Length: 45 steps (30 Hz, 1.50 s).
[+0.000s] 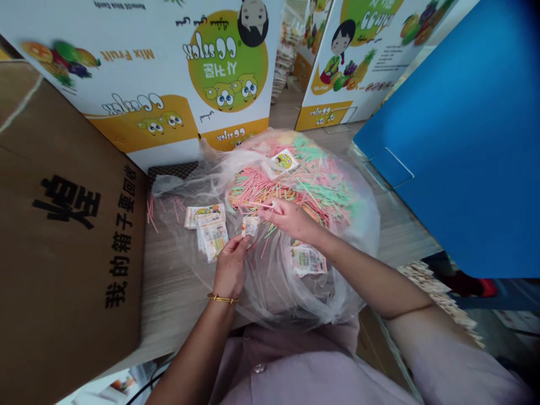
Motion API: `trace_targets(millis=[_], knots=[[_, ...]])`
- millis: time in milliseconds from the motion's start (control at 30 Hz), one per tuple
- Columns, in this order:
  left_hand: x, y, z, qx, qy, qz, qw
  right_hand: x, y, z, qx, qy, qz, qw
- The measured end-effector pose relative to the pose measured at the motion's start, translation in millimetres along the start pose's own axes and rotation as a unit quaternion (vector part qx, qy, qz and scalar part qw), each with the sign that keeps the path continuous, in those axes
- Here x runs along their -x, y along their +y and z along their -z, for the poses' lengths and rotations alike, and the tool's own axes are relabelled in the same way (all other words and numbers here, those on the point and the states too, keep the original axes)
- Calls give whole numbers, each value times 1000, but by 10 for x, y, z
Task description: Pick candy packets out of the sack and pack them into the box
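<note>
Left hand (230,263): centre of the frame, fingers nearly closed, thumb and fingertips pinching a small printed packet (250,226) by its lower edge. Gold bracelet (223,298) on the wrist.

Right hand (291,218): just right of centre, fingers curled in, a thin pink candy stick (255,204) pinched at the fingertips and pointing left, above the small printed packet. A small white patch shows at the fingers; its nature cannot be told.

Candy sticks (291,183), loose, in pink, green and orange: a large heap at centre and upper centre, in a clear plastic bag (270,292) spread open over the table.

Single packet (286,160): lying on the heap, upper centre.

Left packet stack (214,237): several, overlapping, left of the left hand.

Right packet stack (309,260): below the right forearm.

Stray pink sticks (152,215): left of centre, near the brown box.

Table (164,287): wood-grain top, left and centre.

Brown cardboard box (63,253): left edge, black Chinese characters.

White printed carton (147,73): upper left, "CC Stick" and "Mix Fruit" lettering upside down.

Second printed carton (358,62): upper right.

Blue panel (459,140): right side, tilted.
</note>
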State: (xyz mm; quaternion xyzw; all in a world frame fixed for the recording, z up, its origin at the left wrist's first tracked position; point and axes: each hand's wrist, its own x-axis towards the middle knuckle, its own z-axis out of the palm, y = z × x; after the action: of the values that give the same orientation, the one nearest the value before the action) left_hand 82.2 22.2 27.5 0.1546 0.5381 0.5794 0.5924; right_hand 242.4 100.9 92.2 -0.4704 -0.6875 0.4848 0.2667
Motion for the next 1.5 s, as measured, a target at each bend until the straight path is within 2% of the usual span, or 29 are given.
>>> trace_targets(millis=[100, 233, 367, 500, 533, 600, 667, 700, 767, 867, 1000, 1200, 1300, 1400, 1500], knots=[[-3, 2, -13, -18, 3, -5, 1000, 42, -26, -81, 135, 9, 43, 990], [39, 6, -6, -25, -12, -3, 1000, -19, 54, -118, 250, 11, 50, 967], [79, 20, 35, 0, -16, -9, 1000, -108, 97, 43, 268, -8, 48, 962], [62, 33, 92, -7, -9, -19, 1000, -85, -4, 272, 393, 45, 14, 918], [56, 29, 104, -11, -6, -23, 1000, -63, -47, 305, 395, 57, 14, 917], [51, 10, 124, -19, -4, -28, 999, -22, -139, 323, 300, 66, 31, 951], [62, -20, 130, -28, -12, -31, 999, -10, -224, 276, 97, 60, 42, 993], [74, -36, 128, -34, -17, -30, 999, -20, -259, 233, -18, 55, 35, 998], [106, -63, 114, -46, -37, -25, 998, -71, -308, 128, -210, 50, 13, 976], [155, -80, 91, -63, -67, -15, 996, -160, -318, -30, -333, 69, -7, 940], [184, -81, 96, -78, -85, -16, 993, -145, -250, -175, -314, 91, 3, 945], [225, -54, 79, -53, -89, -12, 995, 26, -162, -243, -196, 48, 95, 975], [274, -4, 35, -34, -100, -1, 994, 55, -152, -239, -153, 28, 92, 984], [310, 38, 3, -11, -104, 13, 994, 52, -135, -223, -135, -18, 65, 989], [325, 50, -6, 3, -103, 27, 994, 39, -107, -194, -155, -95, 58, 982]])
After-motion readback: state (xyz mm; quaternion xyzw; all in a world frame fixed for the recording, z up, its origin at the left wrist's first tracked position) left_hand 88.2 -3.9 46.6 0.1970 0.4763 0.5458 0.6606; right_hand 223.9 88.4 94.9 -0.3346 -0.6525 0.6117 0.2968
